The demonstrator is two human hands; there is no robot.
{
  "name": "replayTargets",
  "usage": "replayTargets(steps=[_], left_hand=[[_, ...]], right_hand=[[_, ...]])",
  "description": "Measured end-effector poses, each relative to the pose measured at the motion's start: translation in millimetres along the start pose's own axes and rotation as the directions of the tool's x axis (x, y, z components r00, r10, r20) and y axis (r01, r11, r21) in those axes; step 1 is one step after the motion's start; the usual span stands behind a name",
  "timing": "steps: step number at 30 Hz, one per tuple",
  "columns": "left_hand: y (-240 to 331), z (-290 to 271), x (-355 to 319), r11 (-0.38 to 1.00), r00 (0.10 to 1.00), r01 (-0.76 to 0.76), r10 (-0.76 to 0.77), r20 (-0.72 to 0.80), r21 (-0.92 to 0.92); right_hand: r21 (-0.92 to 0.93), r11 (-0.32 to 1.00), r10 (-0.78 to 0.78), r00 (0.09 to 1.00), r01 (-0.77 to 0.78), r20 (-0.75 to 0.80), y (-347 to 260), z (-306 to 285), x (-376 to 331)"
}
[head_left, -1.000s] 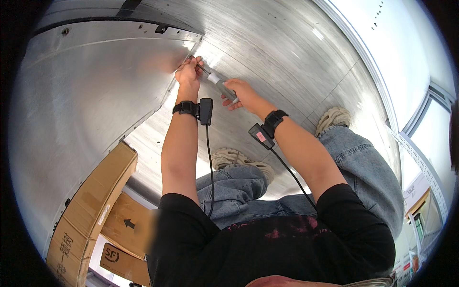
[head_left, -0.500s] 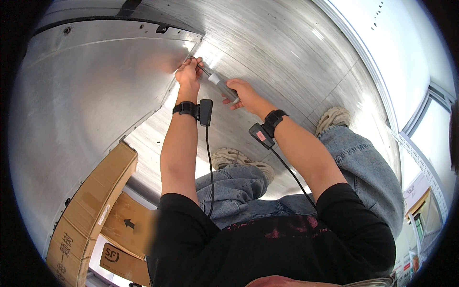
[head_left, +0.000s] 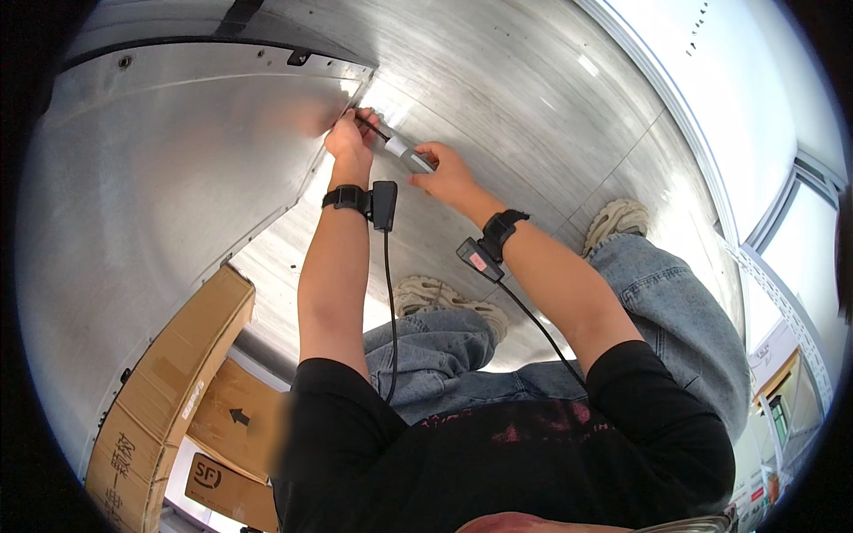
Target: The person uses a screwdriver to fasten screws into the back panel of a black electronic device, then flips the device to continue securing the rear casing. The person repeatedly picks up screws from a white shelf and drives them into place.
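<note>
My right hand (head_left: 449,178) grips the grey and white handle of a screwdriver (head_left: 410,158). The tool's thin dark shaft points up and left toward the edge of a large silver metal panel (head_left: 178,169). At that edge, close to the panel's corner, my left hand (head_left: 349,138) has its fingers closed about the tip end of the shaft. Those fingers cover the tip, and whether a screw sits there is hidden.
Cardboard boxes (head_left: 169,391) stand against the panel at the lower left. Grey wood-look floor (head_left: 524,107) stretches to a white wall base on the right. My shoes (head_left: 617,222) are on the floor below my arms. Black cables (head_left: 388,311) hang from both wrist straps.
My right hand has shifted its grip on the screwdriver handle and turned at the wrist, fingers now nearer the handle's rear. The left hand stays at the panel edge, nearly unmoved.
</note>
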State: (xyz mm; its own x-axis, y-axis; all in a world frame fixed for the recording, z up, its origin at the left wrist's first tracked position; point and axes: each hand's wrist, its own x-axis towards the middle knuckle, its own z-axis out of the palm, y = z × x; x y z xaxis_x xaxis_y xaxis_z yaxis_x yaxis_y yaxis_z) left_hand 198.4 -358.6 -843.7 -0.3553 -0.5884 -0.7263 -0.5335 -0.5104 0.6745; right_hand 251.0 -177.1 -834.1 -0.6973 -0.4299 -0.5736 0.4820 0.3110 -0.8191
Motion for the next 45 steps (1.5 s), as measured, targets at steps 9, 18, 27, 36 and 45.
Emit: replayTargets(steps=[9,18,27,36,45], left_hand=[[2.1,0.7,3.1,0.996,0.999,0.039,-0.038,0.012,-0.079],[-7.2,-11.6,16.7,0.986,0.994,0.057,-0.042,0.099,-0.154],[-9.8,-12.0,13.1,0.982,0.996,0.047,-0.031,0.089,-0.182],[-8.8,-8.6,12.4,0.974,0.994,0.072,-0.054,0.09,-0.213],[-8.2,-11.6,12.6,0.971,0.992,0.08,-0.054,0.116,-0.227]], right_hand=[[0.348,0.911,0.21,0.975,-0.221,0.07,-11.4,4.5,-5.4],[0.584,0.667,0.27,0.88,-0.463,0.39,-17.7,-9.2,-3.8],[0.529,0.719,0.332,0.892,-0.45,0.307,-24.6,-7.2,-4.5],[0.361,0.902,0.217,0.972,-0.235,0.09,2.9,9.8,2.7],[0.293,0.928,0.217,0.973,-0.229,0.074,-16.4,4.1,-7.5]])
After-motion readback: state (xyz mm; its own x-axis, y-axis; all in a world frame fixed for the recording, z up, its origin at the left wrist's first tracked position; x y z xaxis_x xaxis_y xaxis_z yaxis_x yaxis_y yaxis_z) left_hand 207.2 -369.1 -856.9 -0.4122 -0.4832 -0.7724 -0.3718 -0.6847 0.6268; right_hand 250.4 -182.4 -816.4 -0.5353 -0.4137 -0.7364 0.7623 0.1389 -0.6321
